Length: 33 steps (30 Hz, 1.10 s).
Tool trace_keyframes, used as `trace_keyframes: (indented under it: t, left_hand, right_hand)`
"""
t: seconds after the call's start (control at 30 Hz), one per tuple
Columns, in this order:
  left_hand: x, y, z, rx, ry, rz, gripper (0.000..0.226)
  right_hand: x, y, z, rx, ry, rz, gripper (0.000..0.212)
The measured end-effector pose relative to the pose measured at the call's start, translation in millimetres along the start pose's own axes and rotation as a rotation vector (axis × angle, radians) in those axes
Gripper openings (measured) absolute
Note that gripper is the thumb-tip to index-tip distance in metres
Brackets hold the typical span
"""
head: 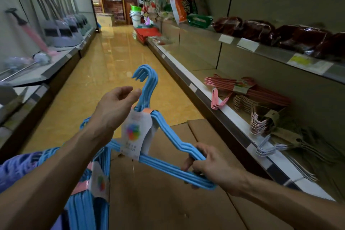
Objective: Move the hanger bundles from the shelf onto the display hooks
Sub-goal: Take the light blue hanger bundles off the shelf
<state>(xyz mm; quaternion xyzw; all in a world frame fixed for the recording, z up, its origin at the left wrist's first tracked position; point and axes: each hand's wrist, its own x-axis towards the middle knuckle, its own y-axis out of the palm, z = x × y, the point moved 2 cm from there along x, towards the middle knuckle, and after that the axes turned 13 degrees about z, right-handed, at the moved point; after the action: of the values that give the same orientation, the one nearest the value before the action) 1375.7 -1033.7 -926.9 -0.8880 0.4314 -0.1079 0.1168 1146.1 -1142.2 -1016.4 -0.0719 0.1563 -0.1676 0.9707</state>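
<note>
Nearest, low at the left edge of view, more blue hanger bundles [87, 198] hang by the left forearm; can't tell what carries them, arm or something below. Under both arms lies flattened cardboard [168, 201] on the floor.

Right hand [209, 166] grips the blue bundle [168, 162] at its right shoulder end, fingers curled round the wires where the sloped arm meets the bottom bar. So the bundle is up in the air between the two hands, off the shelf, paper label [137, 132] wrapped round its neck. Long axis runs from the right hand's grip up and left to the hooks [147, 78], which point away down the aisle.

Left hand [117, 102] is just beside the neck, fingers loosely bent, thumb and forefinger apart, holding nothing. It looks near touching the wire but I can't say for sure. It's the hand closer to the hooks, so prob. the one to take the neck and steer the hooks onto a peg.

Farther right, bottom shelf [205, 93] has pink bundles [242, 87] near its front edge, plus pale ones [261, 119] further along. Those aren't moved yet, so the job looks early-to-mid.

No display hooks visible; which way to turn, can't tell.
</note>
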Motion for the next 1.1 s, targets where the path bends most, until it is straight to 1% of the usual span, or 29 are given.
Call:
trace_keyframes:
  t: [0.1, 0.17, 0.23, 0.33, 0.4, 0.53, 0.7, 0.8, 0.87, 0.9, 1.0, 1.03, 1.1]
  left_hand:
    - [0.4, -1.5, -2.2, -0.058, -0.015, 0.038, 0.06]
    - [-0.7, 0.1, -5.9, -0.036, -0.008, 0.038, 0.05]
    - [-0.4, 2.1, -11.5, -0.022, -0.005, -0.007, 0.037]
    - [-1.0, 6.9, -17.9, -0.111, 0.017, -0.072, 0.038]
    - [-2.6, 12.0, -15.1, -0.129, 0.019, -0.084, 0.037]
    - [-7.1, 17.3, -4.2, -0.192, 0.028, -0.103, 0.026]
    - [-6.4, 17.5, -1.7, -0.414, 0.042, -0.113, 0.018]
    - [-11.0, 22.7, -5.3, -0.414, 0.062, -0.066, 0.022]
    - [-17.2, 28.0, -6.8, -0.39, 0.062, -0.025, 0.024]
    - [-20.4, 30.2, -6.1, -0.387, 0.059, -0.009, 0.024]
    - [-29.3, 30.9, -2.3, -0.407, 0.044, 0.029, 0.026]
    - [-31.5, 29.6, -0.6, -0.424, 0.035, 0.038, 0.027]
    - [-33.9, 25.1, 3.0, -0.449, 0.011, 0.067, 0.03]
  right_hand:
    - [-5.0, 12.7, -2.5, -0.063, -0.002, 0.004, 0.032]
    - [-8.7, 21.3, -5.0, -0.104, -0.001, -0.001, 0.029]
    - [-12.9, 31.4, -9.3, -0.15, 0.006, -0.004, 0.027]
    - [-20.3, 46.0, -15.9, -0.233, 0.045, 0.001, 0.025]
    - [-24.0, 52.3, -17.9, -0.243, 0.067, 0.054, 0.032]
    - [-20.8, 50.6, -17.8, -0.245, 0.121, 0.153, 0.05]
    - [-5.0, 51.1, -5.7, -0.251, 0.157, 0.142, 0.053]
    - [4.7, 58.7, 3.3, -0.171, 0.11, 0.154, 0.049]
    - [10.5, 65.0, 9.0, -0.092, 0.09, 0.201, 0.04]
    - [12.8, 68.7, 11.0, -0.008, 0.099, 0.236, 0.034]
    - [16.7, 81.4, 15.3, 0.391, 0.155, 0.376, 0.025]
    - [17.6, 84.9, 16.3, 0.476, 0.16, 0.425, 0.021]
    - [19.0, 90.4, 18.0, 0.528, 0.16, 0.514, 0.019]
